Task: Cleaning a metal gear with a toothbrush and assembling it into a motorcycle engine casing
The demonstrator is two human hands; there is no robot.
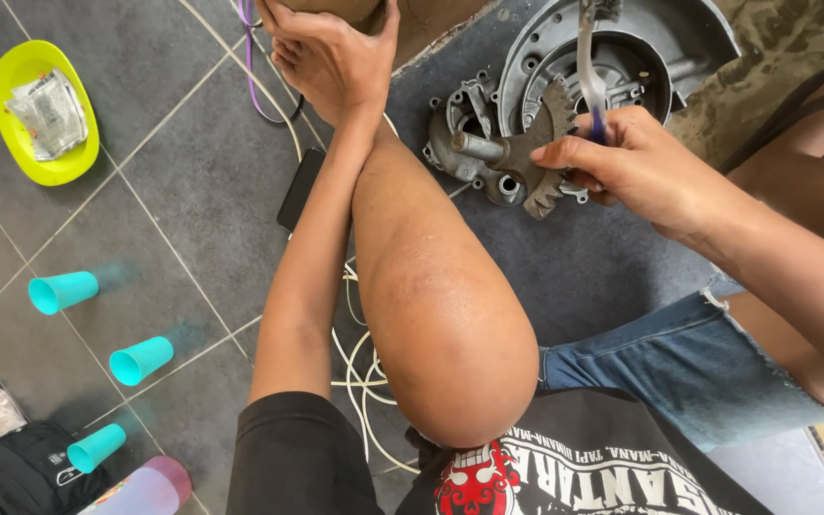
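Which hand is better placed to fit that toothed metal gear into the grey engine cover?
The right hand, probably: it already holds the toothed gear directly over the engine cover. The left hand rests on the foot, away from it.

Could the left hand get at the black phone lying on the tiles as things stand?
Probably yes. The left hand rests on a brown object at the top edge, and the black phone lies just below it beside the forearm. Only white cables run near it; nothing covers the phone.
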